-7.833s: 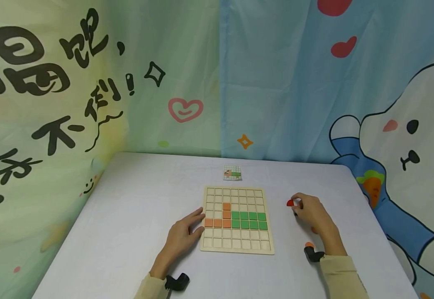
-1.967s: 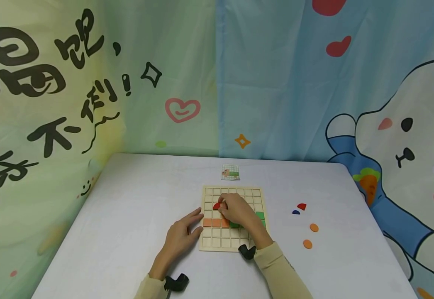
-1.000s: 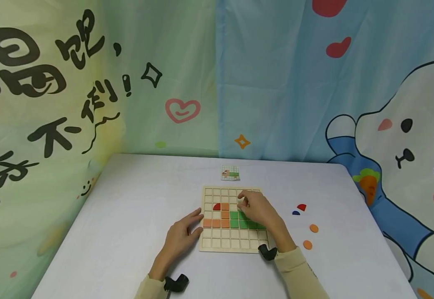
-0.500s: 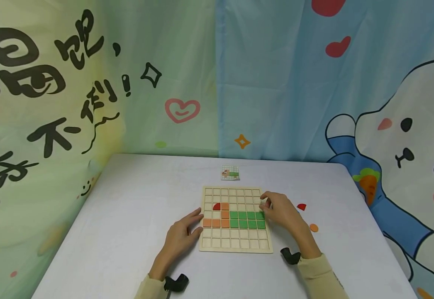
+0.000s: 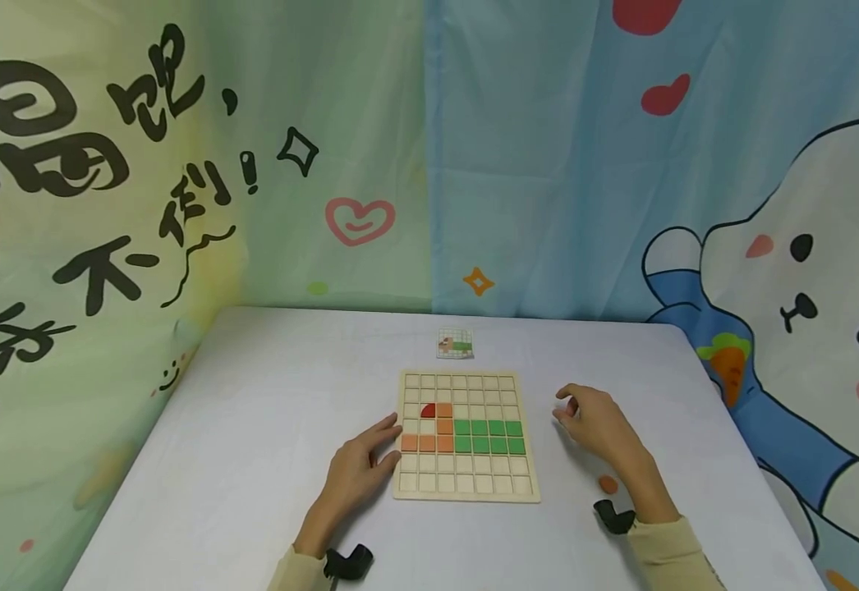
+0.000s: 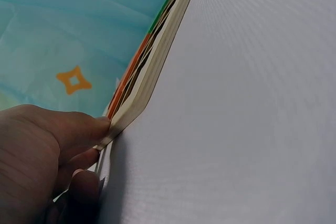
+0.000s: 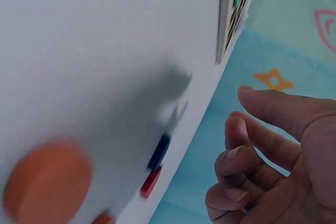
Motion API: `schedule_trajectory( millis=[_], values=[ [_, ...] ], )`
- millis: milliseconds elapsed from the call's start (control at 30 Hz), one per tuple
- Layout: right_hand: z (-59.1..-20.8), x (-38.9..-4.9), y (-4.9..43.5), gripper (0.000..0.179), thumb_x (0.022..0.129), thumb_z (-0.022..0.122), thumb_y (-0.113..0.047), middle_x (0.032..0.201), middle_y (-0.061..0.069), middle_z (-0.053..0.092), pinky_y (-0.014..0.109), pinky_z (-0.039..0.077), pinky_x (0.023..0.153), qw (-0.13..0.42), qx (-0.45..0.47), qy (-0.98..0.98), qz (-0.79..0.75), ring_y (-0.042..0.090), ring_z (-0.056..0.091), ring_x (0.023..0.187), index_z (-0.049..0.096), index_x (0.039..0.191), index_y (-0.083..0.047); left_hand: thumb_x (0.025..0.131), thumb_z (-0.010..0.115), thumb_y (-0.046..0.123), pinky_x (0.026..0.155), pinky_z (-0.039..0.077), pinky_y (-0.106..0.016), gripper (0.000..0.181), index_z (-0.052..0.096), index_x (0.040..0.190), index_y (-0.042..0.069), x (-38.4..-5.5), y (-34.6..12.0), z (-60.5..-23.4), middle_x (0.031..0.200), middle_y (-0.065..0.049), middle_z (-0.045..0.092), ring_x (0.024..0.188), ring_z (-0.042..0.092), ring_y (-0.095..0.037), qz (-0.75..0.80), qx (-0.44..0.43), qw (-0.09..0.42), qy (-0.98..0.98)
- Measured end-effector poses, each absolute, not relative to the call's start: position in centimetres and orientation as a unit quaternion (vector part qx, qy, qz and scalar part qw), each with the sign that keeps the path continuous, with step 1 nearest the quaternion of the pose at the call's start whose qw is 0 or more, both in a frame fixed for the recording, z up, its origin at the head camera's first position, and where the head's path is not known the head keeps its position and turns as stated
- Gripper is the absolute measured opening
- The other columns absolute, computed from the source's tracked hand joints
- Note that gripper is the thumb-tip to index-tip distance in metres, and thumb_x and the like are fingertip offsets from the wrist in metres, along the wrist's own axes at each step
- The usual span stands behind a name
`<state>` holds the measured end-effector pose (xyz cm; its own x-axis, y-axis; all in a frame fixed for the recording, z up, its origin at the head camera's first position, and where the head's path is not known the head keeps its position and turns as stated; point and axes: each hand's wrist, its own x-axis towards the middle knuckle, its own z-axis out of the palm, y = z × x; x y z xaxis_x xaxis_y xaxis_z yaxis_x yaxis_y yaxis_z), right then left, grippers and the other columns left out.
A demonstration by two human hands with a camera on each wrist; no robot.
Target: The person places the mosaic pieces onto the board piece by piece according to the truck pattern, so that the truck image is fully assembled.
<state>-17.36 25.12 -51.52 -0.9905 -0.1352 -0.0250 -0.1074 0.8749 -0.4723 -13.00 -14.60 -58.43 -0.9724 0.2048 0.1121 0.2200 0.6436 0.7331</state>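
A wooden grid board [image 5: 466, 497] lies flat, bearing several green square tiles [image 5: 480, 445], several orange square tiles [image 5: 427, 444] and one red quarter-round tile [image 5: 429, 410]. My left hand [image 5: 356, 474] touches the board's left edge with spread fingers; the left wrist view shows its thumb [image 6: 84, 127] at the corner. Over the table right of the board hovers my right hand [image 5: 601, 423], fingers loosely bent around nothing. Below it the right wrist view shows a dark blue piece [image 7: 158, 152], a red piece [image 7: 150, 182] and a blurred orange disc [image 7: 48, 184].
A small pattern card [image 5: 455, 344] lies behind the board. One orange disc [image 5: 608, 484] shows beside my right wrist in the head view; the other loose pieces are hidden there by my hand. A printed curtain [image 5: 548, 164] hangs behind the white table [image 5: 274, 394].
The red quarter-round tile my right hand picked up from the right was set on the board beside the top orange tile. That hand then let go and moved right, off the board. My left hand stayed.
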Motion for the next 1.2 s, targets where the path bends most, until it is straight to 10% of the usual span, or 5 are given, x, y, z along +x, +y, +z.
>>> schedule_trajectory(
  millis=[800, 1033, 1200],
  values=[
    [-53.0, -17.5, 31.3, 0.039, 0.098, 0.070, -0.012, 0.085, 0.011, 0.062, 0.031, 0.046, 0.060, 0.093, 0.014, 0.971, -0.221, 0.020, 0.054, 0.071, 0.060, 0.130, 0.009, 0.096, 0.076, 0.018, 0.080, 0.042, -0.024, 0.043, 0.071, 0.139, 0.014, -13.0, -14.5, -58.3, 0.155, 0.005, 0.062, 0.083, 0.054, -0.006, -0.393, -0.111, 0.018, -0.913],
    [-53.1, -17.7, 31.7, 0.041, 0.100, 0.069, -0.013, 0.089, 0.014, 0.064, 0.032, 0.049, 0.061, 0.107, 0.030, 0.968, -0.225, 0.021, 0.055, 0.072, 0.058, 0.133, 0.009, 0.096, 0.075, 0.018, 0.101, 0.055, -0.041, 0.043, 0.071, 0.139, 0.013, -12.9, -14.4, -58.4, 0.155, 0.005, 0.062, 0.131, 0.067, -0.018, -0.399, -0.108, 0.018, -0.910],
    [-53.2, -17.8, 31.8, 0.041, 0.100, 0.069, -0.014, 0.090, 0.016, 0.065, 0.031, 0.051, 0.061, 0.117, 0.040, 0.967, -0.224, 0.021, 0.057, 0.071, 0.059, 0.131, 0.010, 0.096, 0.076, 0.018, 0.089, 0.049, -0.029, 0.044, 0.071, 0.139, 0.014, -12.8, -14.4, -58.3, 0.155, 0.006, 0.062, 0.103, 0.064, -0.010, -0.397, -0.103, 0.014, -0.912]
  ],
)
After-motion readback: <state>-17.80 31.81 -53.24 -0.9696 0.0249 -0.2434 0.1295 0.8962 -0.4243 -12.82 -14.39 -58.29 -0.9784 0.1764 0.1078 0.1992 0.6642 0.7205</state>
